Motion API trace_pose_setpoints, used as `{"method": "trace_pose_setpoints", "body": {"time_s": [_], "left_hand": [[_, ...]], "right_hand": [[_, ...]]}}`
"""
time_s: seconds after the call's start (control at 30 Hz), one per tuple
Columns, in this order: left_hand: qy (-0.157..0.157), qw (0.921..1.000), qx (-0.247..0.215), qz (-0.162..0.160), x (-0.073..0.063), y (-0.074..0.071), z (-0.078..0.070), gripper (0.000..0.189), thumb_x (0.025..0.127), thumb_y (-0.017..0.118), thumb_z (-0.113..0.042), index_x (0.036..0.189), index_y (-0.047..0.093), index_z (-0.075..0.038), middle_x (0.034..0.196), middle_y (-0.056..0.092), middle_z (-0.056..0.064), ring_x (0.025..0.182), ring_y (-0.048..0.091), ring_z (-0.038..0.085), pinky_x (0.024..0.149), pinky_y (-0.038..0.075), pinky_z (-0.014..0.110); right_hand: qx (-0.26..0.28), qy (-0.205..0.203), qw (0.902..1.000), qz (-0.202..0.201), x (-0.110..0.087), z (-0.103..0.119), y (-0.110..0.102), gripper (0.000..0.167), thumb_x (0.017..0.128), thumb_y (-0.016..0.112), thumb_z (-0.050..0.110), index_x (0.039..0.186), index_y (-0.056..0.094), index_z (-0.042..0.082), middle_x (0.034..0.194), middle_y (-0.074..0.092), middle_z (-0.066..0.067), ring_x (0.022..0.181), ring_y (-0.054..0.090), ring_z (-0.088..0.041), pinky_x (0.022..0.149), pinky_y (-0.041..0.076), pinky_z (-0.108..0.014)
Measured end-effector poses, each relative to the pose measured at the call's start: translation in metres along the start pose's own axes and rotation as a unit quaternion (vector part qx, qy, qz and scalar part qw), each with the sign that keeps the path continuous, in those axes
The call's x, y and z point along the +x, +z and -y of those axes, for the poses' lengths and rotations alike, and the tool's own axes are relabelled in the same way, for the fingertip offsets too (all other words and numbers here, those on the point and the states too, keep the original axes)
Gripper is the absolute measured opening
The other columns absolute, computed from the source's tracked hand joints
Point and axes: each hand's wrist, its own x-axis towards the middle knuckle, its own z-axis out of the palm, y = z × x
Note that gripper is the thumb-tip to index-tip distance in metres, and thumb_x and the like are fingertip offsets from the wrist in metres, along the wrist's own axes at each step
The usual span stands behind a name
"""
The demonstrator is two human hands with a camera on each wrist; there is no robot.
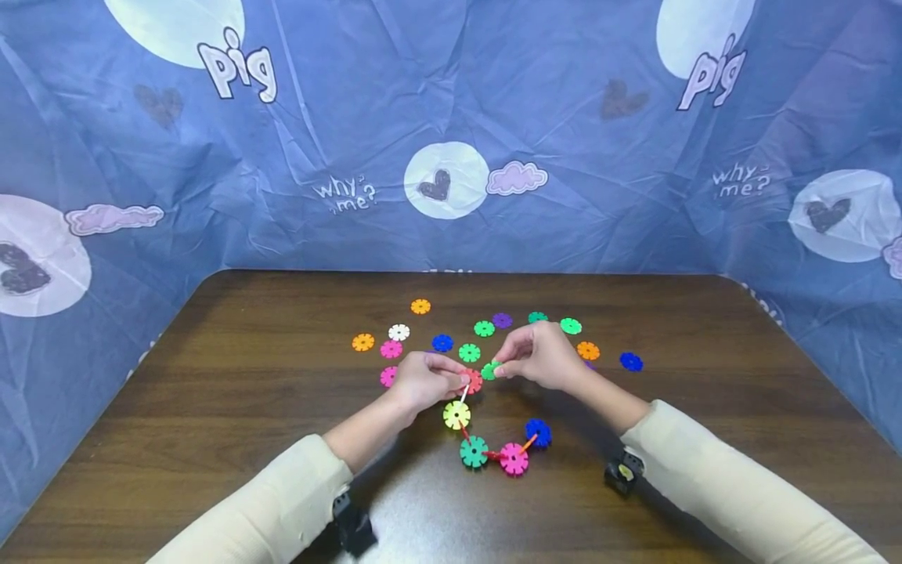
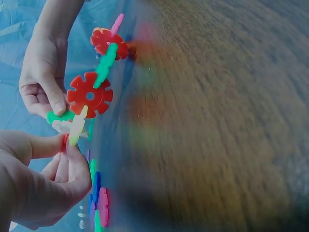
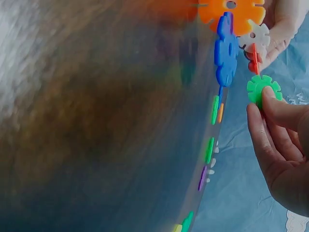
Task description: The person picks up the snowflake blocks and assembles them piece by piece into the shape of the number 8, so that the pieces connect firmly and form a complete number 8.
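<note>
My left hand (image 1: 430, 381) pinches a red notched plastic disc (image 1: 473, 381) at one end of a chain of interlocked discs. From there the chain curves toward me through a white disc (image 3: 254, 36), a yellow disc (image 1: 456, 415), a teal disc (image 1: 474, 452) and a pink disc (image 1: 514, 460) to a blue disc (image 1: 539, 433). My right hand (image 1: 544, 356) pinches a green disc (image 3: 264, 89) between thumb and fingers. In the right wrist view its rim meets the edge-on red disc; whether their notches interlock I cannot tell.
Loose discs lie flat beyond my hands, among them an orange disc (image 1: 420, 306), a white disc (image 1: 398, 333) and a green disc (image 1: 469, 352). Another blue disc (image 1: 631, 361) is farther right. Behind the wooden table (image 1: 232, 439) hangs a blue printed cloth (image 1: 451, 94).
</note>
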Motion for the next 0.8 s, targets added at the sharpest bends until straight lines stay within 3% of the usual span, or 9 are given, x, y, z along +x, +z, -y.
{"method": "trace_pose_setpoints", "body": {"time_s": [0.23, 0.5, 0.6, 0.8], "left_hand": [[-0.001, 1.0000, -0.007, -0.002, -0.0001, 0.0024, -0.0008, 0.013, 0.084, 0.070, -0.002, 0.095, 0.073, 0.004, 0.088, 0.075, 0.016, 0.068, 0.065, 0.007, 0.074, 0.060, 0.028], [-0.025, 0.9993, -0.013, -0.024, -0.0003, 0.0046, -0.0028, 0.012, 0.081, 0.073, -0.001, 0.092, 0.075, 0.003, 0.073, 0.073, 0.007, 0.059, 0.057, 0.005, 0.058, 0.052, 0.019], [-0.028, 0.9990, -0.022, -0.027, 0.0000, 0.0057, -0.0039, 0.013, 0.081, 0.073, -0.002, 0.092, 0.074, 0.004, 0.073, 0.073, 0.006, 0.059, 0.057, 0.005, 0.058, 0.051, 0.018], [-0.005, 0.9993, -0.032, 0.020, -0.0036, 0.0047, -0.0034, 0.014, 0.083, 0.071, 0.001, 0.095, 0.072, 0.008, 0.085, 0.075, 0.018, 0.064, 0.067, 0.008, 0.071, 0.061, 0.028]], "right_hand": [[0.007, -0.029, 0.9994, -0.016, -0.0017, 0.0012, 0.0040, 0.012, 0.070, 0.084, 0.007, 0.070, 0.073, 0.005, 0.071, 0.074, -0.010, 0.061, 0.068, -0.007, 0.055, 0.053, -0.018], [0.028, -0.021, 0.9993, -0.013, -0.0024, 0.0034, 0.0098, 0.011, 0.071, 0.083, 0.005, 0.068, 0.072, 0.003, 0.070, 0.074, -0.012, 0.059, 0.066, -0.009, 0.048, 0.047, -0.017], [0.023, -0.026, 0.9993, -0.016, -0.0007, 0.0041, 0.0089, 0.011, 0.071, 0.083, 0.004, 0.068, 0.072, 0.003, 0.071, 0.074, -0.013, 0.060, 0.067, -0.010, 0.051, 0.050, -0.017], [0.018, -0.053, 0.9984, 0.005, 0.0051, 0.0038, 0.0036, 0.010, 0.070, 0.084, 0.005, 0.072, 0.074, 0.003, 0.074, 0.075, -0.012, 0.070, 0.073, -0.017, 0.066, 0.058, -0.020]]}}
